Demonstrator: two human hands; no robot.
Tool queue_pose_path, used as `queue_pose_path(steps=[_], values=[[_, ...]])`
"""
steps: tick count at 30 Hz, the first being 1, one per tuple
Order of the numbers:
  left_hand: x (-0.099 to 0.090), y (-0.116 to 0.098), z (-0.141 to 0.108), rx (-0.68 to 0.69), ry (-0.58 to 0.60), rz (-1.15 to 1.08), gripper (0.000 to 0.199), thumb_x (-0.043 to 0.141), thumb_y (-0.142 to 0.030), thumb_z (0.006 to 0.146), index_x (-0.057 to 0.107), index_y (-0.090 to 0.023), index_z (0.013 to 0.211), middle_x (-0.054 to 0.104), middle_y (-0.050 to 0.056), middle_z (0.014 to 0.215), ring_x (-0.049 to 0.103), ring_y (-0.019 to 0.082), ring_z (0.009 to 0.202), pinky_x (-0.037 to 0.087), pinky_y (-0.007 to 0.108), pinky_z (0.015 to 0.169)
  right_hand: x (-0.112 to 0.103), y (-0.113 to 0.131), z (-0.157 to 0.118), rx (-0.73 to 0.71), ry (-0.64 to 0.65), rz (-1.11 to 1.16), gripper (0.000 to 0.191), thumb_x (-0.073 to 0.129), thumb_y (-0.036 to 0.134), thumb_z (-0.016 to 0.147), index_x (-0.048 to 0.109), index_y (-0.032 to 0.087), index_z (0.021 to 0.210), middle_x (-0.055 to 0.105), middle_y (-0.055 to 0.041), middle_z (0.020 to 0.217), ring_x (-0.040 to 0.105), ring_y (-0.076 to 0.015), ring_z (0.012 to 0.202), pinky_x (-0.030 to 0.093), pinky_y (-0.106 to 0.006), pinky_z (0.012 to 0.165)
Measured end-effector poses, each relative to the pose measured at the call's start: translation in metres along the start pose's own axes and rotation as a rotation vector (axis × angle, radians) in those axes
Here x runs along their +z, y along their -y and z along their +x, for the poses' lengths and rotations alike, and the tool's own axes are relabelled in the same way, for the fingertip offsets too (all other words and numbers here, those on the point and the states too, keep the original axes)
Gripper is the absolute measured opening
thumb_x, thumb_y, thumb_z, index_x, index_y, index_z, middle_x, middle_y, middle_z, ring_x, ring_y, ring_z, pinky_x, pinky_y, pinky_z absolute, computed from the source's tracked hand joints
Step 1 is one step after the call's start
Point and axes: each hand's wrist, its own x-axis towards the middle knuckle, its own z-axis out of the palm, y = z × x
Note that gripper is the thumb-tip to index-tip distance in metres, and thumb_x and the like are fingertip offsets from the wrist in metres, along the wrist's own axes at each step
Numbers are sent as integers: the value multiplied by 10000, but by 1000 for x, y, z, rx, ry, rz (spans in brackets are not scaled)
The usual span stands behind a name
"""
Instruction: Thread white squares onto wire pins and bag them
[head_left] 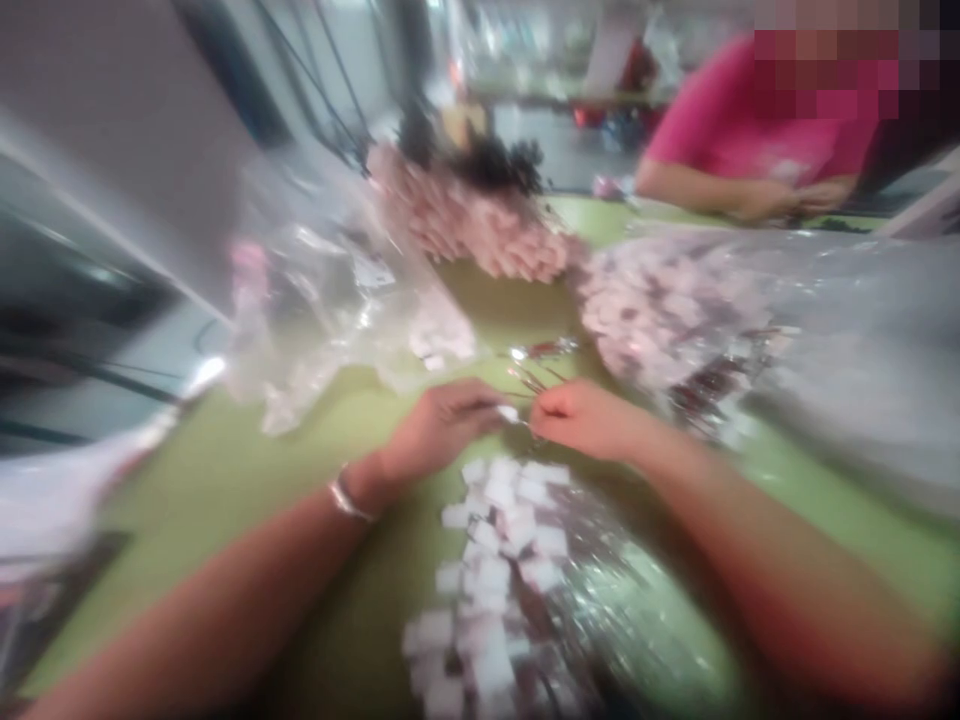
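Near the middle of the head view, my left hand point(442, 425) pinches a small white piece point(508, 412) at its fingertips. Close beside it, my right hand point(585, 418) is closed on thin dark stems or wires point(529, 378), whose ends stick out beyond the fingers. A thin strand seems to run between the white piece and my right hand, but blur hides how they join. Below both hands lies a pile of white tag-like pieces point(487, 575) with shiny clear plastic point(637, 610) at its right.
Crumpled clear plastic bags point(337, 300) lie left on the green table point(225, 520). Pink flower-like bundles point(480, 220) with dark tops stand at the back. A pale pink bundle point(667, 300) in plastic lies right. Across the table sits a person in a pink shirt point(750, 130).
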Motion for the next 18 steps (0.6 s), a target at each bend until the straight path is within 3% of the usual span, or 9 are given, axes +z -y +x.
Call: queue_pose_path(steps=[4,11,15,18], values=[[7,0,-2,-22,9,1,144,645,-295,826,717,-211,918,710,49,895,656,138,763,549,278,718,3,2,0,62,-11,60,151,555,217,757,604,188,618,565,22,576,452,-96,495,340,-237,468],[16,12,-6,-226,-4,-102,185,608,-323,851,699,-190,942,708,36,728,662,139,652,555,283,656,16,6,2,51,-124,-10,205,537,269,833,577,193,647,571,26,567,478,-101,509,354,-227,486],[13,5,-4,-187,30,-21,161,592,-295,851,704,-192,906,713,33,741,655,138,669,540,278,663,19,8,3,70,-126,-42,249,534,255,853,561,192,613,589,23,551,501,-98,503,359,-227,505],[-4,-5,3,-84,169,79,161,633,-304,814,717,-203,908,727,40,833,654,147,734,531,282,713,15,10,-1,43,-15,-52,267,540,246,844,544,196,581,592,26,535,493,-94,483,347,-227,491]])
